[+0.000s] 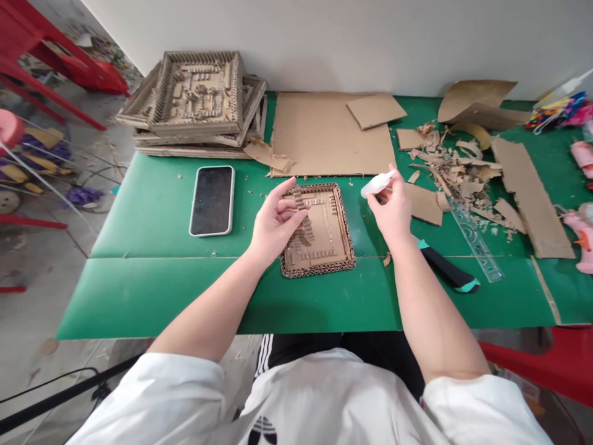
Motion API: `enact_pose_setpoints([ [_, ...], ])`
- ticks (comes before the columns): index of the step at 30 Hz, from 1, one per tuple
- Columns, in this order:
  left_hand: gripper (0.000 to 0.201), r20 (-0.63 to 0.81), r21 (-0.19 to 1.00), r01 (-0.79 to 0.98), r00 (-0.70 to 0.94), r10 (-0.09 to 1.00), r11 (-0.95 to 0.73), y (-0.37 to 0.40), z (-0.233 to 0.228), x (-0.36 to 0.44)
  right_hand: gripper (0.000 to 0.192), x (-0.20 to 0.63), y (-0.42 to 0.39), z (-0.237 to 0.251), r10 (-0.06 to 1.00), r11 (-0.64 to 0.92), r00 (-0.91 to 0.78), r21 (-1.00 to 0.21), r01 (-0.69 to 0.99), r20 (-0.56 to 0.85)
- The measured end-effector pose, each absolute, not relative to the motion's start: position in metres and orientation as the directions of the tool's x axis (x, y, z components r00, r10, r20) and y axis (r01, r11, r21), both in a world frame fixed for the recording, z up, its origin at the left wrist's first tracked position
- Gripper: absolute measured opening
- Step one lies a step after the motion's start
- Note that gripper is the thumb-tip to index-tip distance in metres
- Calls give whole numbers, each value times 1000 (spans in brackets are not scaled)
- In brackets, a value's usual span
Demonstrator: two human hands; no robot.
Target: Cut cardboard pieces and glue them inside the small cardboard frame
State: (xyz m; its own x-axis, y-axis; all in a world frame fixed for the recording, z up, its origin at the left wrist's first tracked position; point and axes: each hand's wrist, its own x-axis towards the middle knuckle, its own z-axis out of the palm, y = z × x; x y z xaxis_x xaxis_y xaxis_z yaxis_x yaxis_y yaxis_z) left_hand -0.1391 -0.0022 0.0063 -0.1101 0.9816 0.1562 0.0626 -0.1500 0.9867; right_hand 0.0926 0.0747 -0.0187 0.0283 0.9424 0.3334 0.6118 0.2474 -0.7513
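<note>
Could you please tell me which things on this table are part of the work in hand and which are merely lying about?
In use:
- cardboard frame, under the left hand
- corrugated strip at its fingers
- white glue bottle in the right hand

Lying about:
- phone
- stack of finished frames
- cardboard sheet
- scraps
- ruler
- black-handled tool
</note>
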Motion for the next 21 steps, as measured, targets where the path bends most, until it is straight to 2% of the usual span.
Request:
enact_pose_setpoints([
  [5, 48, 113, 993, 25, -96, 989, -111, -3, 6, -138, 59, 92, 75, -21, 926, 274, 3, -681, 679, 376],
  [10, 42, 142, 988, 69, -100, 985, -136, -4, 9, -137, 57, 97, 76, -16, 898, 330, -33, -622, 710, 439],
  [12, 41, 161, 984, 89, -107, 981, -152, -5, 11, -137, 47, 97, 68, -4, 859, 376, -23, -599, 707, 512],
  [15, 41, 187, 980, 92, -117, 975, -177, -6, 17, -136, 21, 85, 45, 17, 819, 396, 116, -699, 596, 562],
  [16, 40, 200, 978, 87, -124, 972, -190, -6, 20, -136, 18, 78, 36, 23, 844, 405, 99, -747, 527, 528],
  [18, 37, 227, 973, 78, -143, 963, -218, -6, 25, -133, 15, 62, 20, 31, 921, 389, -121, -843, 372, 371],
  [21, 34, 240, 970, 72, -154, 958, -232, -3, 33, -127, 19, 44, 6, 35, 919, 268, -354, -935, 233, 175],
])
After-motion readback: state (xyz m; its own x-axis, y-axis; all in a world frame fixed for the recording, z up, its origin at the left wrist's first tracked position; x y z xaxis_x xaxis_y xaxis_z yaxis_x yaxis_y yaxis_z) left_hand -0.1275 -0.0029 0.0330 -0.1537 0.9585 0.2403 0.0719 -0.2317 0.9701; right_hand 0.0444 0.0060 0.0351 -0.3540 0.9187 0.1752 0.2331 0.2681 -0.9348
